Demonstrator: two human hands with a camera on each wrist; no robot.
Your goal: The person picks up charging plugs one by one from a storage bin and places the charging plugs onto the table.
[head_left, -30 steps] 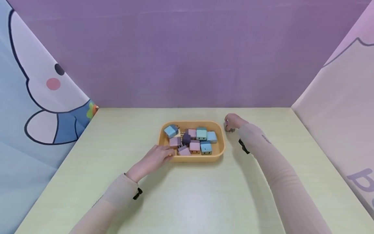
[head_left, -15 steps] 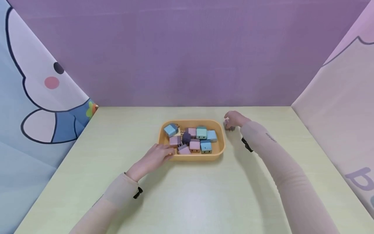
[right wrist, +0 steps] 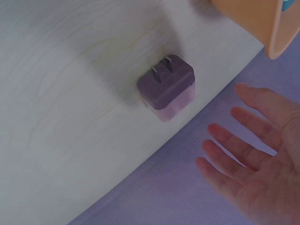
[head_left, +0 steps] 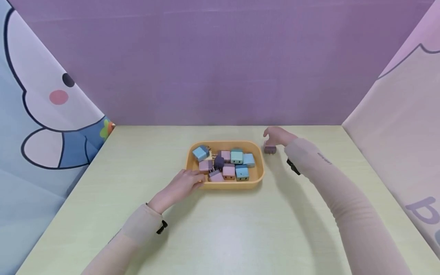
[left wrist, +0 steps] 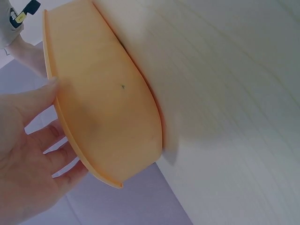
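A yellow-orange tray [head_left: 228, 186] holds several plug-in charger blocks in pink, blue, mint and dark purple. My left hand [head_left: 178, 188] grips its front left rim; in the left wrist view the thumb lies on the rim of the tray [left wrist: 103, 93] and the fingers pass behind it. Just right of the tray, a pink and dark purple charger [head_left: 270, 148] stands on the table, its two prongs showing in the right wrist view. Above and behind that charger [right wrist: 166, 89], my right hand [head_left: 279, 136] is apart from it, fingers spread and holding nothing.
The pale wood-grain table [head_left: 227, 229] ends at a purple backdrop [head_left: 220, 68]. Printed cloth panels slope up on both sides, the left one [head_left: 44, 99] with a cartoon figure. In the tray, a light blue charger [head_left: 249, 160] sits nearest the right end.
My right hand has let go of the pink and dark purple charger and moved slightly up and away, leaving it on the table. The left hand stays at the tray's rim.
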